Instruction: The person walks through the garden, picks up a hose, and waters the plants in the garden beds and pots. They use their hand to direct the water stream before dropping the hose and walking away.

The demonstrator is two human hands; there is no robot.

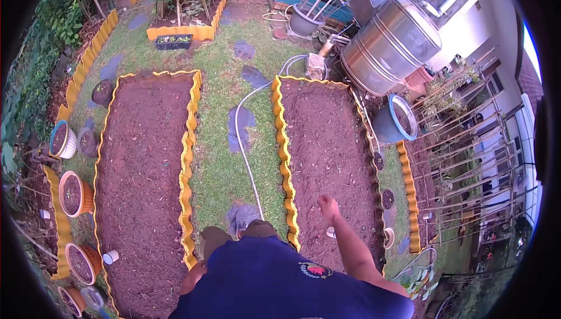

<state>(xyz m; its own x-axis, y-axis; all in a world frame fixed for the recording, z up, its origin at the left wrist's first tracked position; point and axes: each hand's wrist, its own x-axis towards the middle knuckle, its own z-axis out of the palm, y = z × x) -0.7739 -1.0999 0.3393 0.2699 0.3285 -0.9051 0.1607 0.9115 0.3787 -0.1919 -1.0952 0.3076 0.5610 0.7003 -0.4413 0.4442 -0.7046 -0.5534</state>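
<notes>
My right hand [328,207] reaches out over the right soil bed [327,138], apart from the soil. Its fingers look loosely parted, with nothing visible in them. Low beside my body, my left hand [195,273] is near the yellow corrugated edging [186,202] of the left soil bed [146,138]; my shirt partly covers it and its fingers are hidden. A small white cup [331,232] sits on the right bed, close to my right forearm. Another white cup [110,257] lies on the left bed's near part.
A pale hose [238,121] runs along the grass strip between the beds, past grey stepping stones [240,127]. Terracotta-coloured pots [85,195] line the left side. A metal tank [390,44] and a blue-grey barrel [385,121] stand at right, near a stick trellis [467,167].
</notes>
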